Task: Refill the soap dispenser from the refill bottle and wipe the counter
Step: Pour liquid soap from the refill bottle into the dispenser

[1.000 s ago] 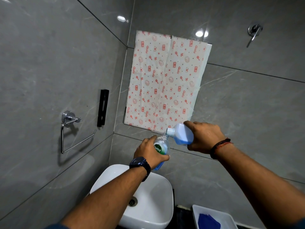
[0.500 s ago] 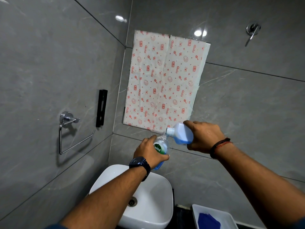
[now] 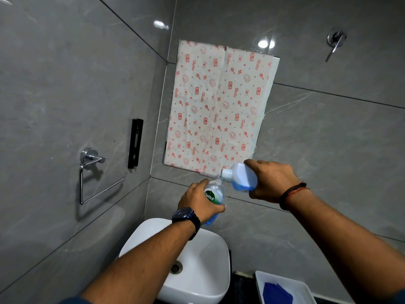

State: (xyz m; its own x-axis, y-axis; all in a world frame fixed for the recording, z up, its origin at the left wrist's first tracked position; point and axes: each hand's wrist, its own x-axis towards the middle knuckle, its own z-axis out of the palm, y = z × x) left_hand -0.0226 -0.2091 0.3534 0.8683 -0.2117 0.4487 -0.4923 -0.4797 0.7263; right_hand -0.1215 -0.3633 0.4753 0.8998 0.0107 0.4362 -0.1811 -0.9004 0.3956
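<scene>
While the refill bottle (image 3: 242, 177) is tipped with its mouth at the open neck of the Dettol soap dispenser (image 3: 214, 194), the refill step is judged to be in progress. The left hand (image 3: 197, 204) grips the dispenser upright. The right hand (image 3: 272, 181) grips the refill bottle on its side. Both bottles are held in the air above the far rim of the white basin (image 3: 197, 270). Blue liquid shows low in each, so pouring appears unfinished. Closing the dispenser and wiping the desk (image 3: 242, 286) remain. A blue cloth (image 3: 277, 294) lies untouched in the white tray (image 3: 305, 287), right of the basin. Open room lies to the right of the hands. The left wall (image 3: 54, 95), with its towel ring (image 3: 94, 178), and the rear wall (image 3: 328, 150) stand close.
</scene>
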